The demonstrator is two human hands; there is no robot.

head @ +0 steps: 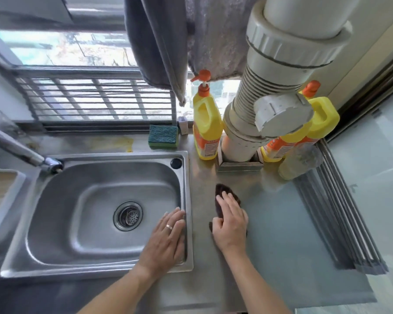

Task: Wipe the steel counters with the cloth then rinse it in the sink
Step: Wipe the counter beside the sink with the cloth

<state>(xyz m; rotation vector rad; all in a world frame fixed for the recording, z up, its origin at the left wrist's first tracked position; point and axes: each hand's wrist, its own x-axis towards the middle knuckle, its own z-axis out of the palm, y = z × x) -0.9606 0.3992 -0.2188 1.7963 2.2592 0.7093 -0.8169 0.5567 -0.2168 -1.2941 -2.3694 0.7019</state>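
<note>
A dark brown cloth is seen lying on the steel counter, just to the right of the sink. It is crumpled rather than spread flat, with a rounded, pointed end showing beyond the fingertips and a small dark corner showing beside the thumb, on the side nearer the sink. Most of its surface is covered by the right hand, which is laid on top of it with the fingers fairly straight and close together, pressing it down onto the counter; whether the thumb is hooked under the cloth's edge cannot be told.

The left hand is rested flat on the right rim of the sink, fingers extended and slightly spread, with nothing held. A ring is worn on one of its fingers.

The sink basin is of brushed steel, with a round strainer drain at its middle and a tap reaching in from its far left corner. Behind the sink, a green-and-yellow sponge is set on the counter. To the right of the sink's far corner, a yellow bottle with an orange pump is stood beside a wide grey pipe. A second yellow bottle is partly hidden beyond the pipe.
</note>
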